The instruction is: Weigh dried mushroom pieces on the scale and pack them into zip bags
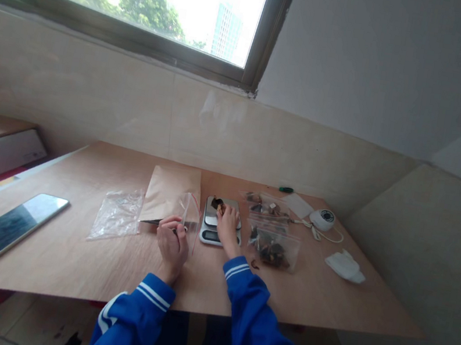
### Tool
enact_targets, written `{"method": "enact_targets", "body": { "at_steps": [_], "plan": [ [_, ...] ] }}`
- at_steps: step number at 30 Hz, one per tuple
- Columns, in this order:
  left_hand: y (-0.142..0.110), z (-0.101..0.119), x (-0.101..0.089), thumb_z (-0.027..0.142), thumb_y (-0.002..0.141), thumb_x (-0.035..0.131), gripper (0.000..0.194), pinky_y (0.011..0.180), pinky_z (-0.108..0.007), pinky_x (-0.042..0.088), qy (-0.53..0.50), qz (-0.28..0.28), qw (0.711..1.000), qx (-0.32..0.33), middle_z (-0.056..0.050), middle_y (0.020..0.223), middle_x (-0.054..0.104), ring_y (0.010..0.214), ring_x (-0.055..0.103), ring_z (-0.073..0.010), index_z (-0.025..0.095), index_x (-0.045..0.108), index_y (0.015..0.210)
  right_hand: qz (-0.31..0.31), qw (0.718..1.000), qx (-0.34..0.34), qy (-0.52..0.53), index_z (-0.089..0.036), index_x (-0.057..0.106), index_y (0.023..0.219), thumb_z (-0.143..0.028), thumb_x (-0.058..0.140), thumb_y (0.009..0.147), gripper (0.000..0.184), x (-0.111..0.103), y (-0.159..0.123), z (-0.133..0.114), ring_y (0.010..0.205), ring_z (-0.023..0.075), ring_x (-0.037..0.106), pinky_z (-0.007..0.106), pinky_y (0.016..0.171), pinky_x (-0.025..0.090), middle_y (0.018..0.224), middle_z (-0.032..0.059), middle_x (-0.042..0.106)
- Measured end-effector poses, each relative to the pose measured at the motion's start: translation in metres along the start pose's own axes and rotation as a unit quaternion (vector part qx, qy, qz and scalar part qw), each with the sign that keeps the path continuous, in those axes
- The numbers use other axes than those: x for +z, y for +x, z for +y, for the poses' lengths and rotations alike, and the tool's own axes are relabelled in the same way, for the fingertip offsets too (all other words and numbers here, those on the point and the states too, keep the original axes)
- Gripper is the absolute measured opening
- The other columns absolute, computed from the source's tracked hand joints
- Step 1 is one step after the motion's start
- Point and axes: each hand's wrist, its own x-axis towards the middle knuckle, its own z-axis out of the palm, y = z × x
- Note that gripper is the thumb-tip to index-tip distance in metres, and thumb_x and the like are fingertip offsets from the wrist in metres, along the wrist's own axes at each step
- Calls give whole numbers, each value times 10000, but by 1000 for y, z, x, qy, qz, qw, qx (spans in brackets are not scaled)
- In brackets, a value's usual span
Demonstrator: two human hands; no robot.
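My left hand (172,242) holds a small clear zip bag (189,213) upright by its lower edge, just left of a small digital scale (220,224). My right hand (228,226) rests over the scale's platform, its fingertips closed on dark brown pieces (217,203) lying there. Both arms wear blue sleeves with white stripes. A brown paper envelope (169,199) lies flat behind the held bag.
Clear bags of dark dried pieces (273,249) lie right of the scale, an empty crumpled bag (117,214) to the left. A phone (4,229) on a cable lies far left. A white round device (322,218), white cloth (345,266) and green pen (286,189) sit at the right.
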Motion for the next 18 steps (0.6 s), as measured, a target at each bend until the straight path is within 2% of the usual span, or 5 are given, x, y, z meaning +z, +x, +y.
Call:
{"method": "enact_targets", "body": {
  "at_steps": [6,10,13,15,18],
  "plan": [
    [0,0,-1,281,921,385,150,824,-383,420,3,-2,1000,6,-81,924,575,923,558,-202,195,448,816,-9,974,74,212,-159,534,1049,-327,466,878,249,-29,-4,-13,1033,269,550,442,905,412,1069,155,609],
    [0,1,0,285,923,381,159,845,-391,418,1,-11,1000,-10,-87,942,577,943,559,-206,194,453,814,-200,841,119,489,-172,574,1013,-497,563,820,378,-70,-22,-41,852,204,615,299,671,484,968,87,658],
    [-1,0,2,299,924,385,161,854,-394,427,-7,-17,1000,-21,-90,958,570,959,559,-205,192,458,829,-311,758,104,564,-181,599,967,-524,646,762,402,-92,-33,-62,790,166,613,245,604,467,929,55,661],
    [-2,-1,2,304,925,388,149,850,-395,441,-21,-15,1000,-13,-91,978,560,973,557,-201,189,452,853,-328,760,98,553,-188,594,941,-495,655,765,360,-94,-36,-73,787,153,610,230,602,461,911,39,657],
    [-3,1,3,317,933,378,142,884,-422,450,-62,-7,998,16,-93,1023,540,1033,549,-199,193,427,884,-289,828,98,470,-195,578,935,-410,621,805,255,-83,-36,-83,812,165,619,254,657,485,879,25,652]
  ]
}}
